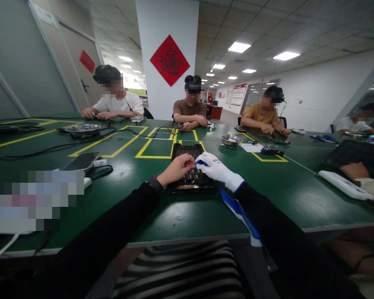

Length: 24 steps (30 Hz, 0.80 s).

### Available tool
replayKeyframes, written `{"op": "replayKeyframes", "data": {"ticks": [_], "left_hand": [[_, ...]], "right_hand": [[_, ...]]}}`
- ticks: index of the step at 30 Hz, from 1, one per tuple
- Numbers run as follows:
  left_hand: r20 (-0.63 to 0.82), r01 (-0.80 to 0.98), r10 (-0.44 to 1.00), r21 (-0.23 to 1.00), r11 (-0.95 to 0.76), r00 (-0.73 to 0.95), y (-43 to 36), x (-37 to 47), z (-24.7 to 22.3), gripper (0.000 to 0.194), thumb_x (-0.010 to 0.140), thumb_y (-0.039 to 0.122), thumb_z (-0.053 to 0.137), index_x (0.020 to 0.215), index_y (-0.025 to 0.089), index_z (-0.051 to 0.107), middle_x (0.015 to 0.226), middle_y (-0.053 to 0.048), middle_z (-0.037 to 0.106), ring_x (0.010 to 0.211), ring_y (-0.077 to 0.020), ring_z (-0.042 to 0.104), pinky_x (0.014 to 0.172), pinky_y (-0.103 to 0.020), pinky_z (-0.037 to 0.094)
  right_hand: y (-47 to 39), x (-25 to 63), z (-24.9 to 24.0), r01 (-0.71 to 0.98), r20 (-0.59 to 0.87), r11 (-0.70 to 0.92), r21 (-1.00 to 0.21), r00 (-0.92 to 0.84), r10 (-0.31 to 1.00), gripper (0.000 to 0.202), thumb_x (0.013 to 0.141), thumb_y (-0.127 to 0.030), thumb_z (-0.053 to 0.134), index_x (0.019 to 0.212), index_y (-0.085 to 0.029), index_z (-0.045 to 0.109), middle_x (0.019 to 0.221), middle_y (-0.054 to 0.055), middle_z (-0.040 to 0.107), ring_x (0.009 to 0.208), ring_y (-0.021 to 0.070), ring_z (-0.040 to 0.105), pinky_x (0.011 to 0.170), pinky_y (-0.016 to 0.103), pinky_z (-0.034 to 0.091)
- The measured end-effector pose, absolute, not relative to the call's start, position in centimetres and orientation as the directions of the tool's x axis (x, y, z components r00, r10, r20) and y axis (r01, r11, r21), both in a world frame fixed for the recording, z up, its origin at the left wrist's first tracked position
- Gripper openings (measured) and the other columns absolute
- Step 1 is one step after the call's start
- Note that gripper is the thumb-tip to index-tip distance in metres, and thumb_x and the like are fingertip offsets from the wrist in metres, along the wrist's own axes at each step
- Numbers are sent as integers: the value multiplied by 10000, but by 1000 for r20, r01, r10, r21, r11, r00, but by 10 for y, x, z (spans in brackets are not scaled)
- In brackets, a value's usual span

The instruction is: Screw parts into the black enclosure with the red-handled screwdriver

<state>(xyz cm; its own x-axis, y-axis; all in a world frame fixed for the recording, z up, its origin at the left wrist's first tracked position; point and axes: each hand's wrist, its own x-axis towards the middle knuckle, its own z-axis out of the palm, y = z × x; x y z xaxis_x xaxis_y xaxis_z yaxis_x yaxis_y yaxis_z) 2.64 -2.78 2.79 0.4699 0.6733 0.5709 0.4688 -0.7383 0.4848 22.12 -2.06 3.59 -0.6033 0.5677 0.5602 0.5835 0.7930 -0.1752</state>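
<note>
My left hand [178, 168], bare with a dark watch [156, 182] at the wrist, is closed with thumb and forefinger pinched together. My right hand [216, 167] wears a white work glove with blue on the finger side, and its fingers are bent closed. The fingertips of both hands meet above a black open case [190, 189] holding many small pale pieces. Anything between the fingers is too small or hidden to name. Below my right forearm lies a loose blue and white glove [238, 209], partly over the table's front edge.
Left on the green table [137, 211] are a phone [82, 161], a white charger and black cables. Steel bowls [231, 140] [83, 129] stand farther off. Dark parts [272, 150] lie on the right, near a white bar-shaped device [345, 185]. Several people with head cameras sit around.
</note>
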Motion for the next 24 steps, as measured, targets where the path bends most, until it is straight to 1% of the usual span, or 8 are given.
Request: {"op": "replayKeyframes", "data": {"ticks": [4, 7, 10, 12, 15, 17, 20, 24], "left_hand": [[548, 441, 667, 501, -745, 505, -28, 26, 28, 103, 784, 220, 503, 805, 175, 592, 790, -23, 555, 715, -134, 506, 690, -248, 403], [545, 424, 661, 508, -750, 516, -27, 26, 27, 100, 779, 211, 503, 799, 172, 592, 787, -23, 563, 708, -132, 508, 689, -248, 403], [543, 426, 662, 509, -748, 516, -25, 26, 26, 109, 780, 219, 504, 806, 169, 597, 788, -24, 568, 713, -133, 510, 694, -252, 405], [539, 424, 663, 510, -748, 521, -24, 26, 25, 120, 783, 233, 507, 814, 164, 600, 791, -25, 572, 723, -134, 513, 699, -254, 409], [534, 407, 659, 521, -750, 530, -23, 25, 24, 150, 788, 271, 516, 826, 156, 605, 796, -25, 584, 725, -133, 520, 699, -255, 415], [529, 410, 674, 538, -736, 516, -23, 25, 24, 196, 802, 313, 503, 841, 156, 614, 812, -29, 596, 734, -137, 527, 705, -260, 419], [537, 407, 703, 576, -709, 466, -23, 24, 25, 274, 838, 362, 444, 876, 158, 625, 882, -42, 617, 818, -156, 547, 774, -277, 418], [537, 393, 726, 613, -685, 430, -25, 24, 28, 337, 867, 384, 378, 900, 158, 625, 932, -48, 624, 886, -167, 554, 839, -287, 406]], "right_hand": [[-21, 223, 39, 588, 539, 801, -114, -640, 547, 134, 824, -215, 471, 821, -180, 601, 849, 40, 523, 813, 161, 465, 750, 285, 363], [-23, 222, 42, 591, 535, 797, -124, -637, 556, 152, 821, -202, 467, 786, -173, 612, 824, 39, 520, 799, 157, 466, 739, 279, 361], [-22, 220, 42, 584, 519, 783, -215, -611, 598, 159, 808, -192, 472, 758, -168, 620, 803, 28, 524, 771, 142, 474, 729, 267, 365], [-20, 220, 41, 563, 478, 761, -323, -597, 644, 147, 795, -201, 486, 753, -162, 622, 787, 14, 530, 735, 125, 482, 702, 251, 371], [-15, 223, 37, 537, 399, 674, -507, -547, 736, 130, 771, -228, 523, 804, -149, 620, 772, -1, 558, 711, 113, 499, 677, 235, 383], [-12, 226, 35, 519, 348, 625, -583, -535, 770, 137, 759, -228, 536, 820, -139, 622, 772, 0, 574, 721, 114, 512, 690, 237, 392], [-13, 233, 38, 479, 276, 639, -602, -626, 729, 148, 758, -242, 551, 809, -135, 639, 803, 10, 569, 743, 116, 519, 715, 241, 403], [-20, 239, 44, 452, 185, 696, -557, -750, 635, 183, 767, -294, 570, 831, -139, 642, 865, 21, 532, 784, 121, 513, 750, 251, 417]]}}
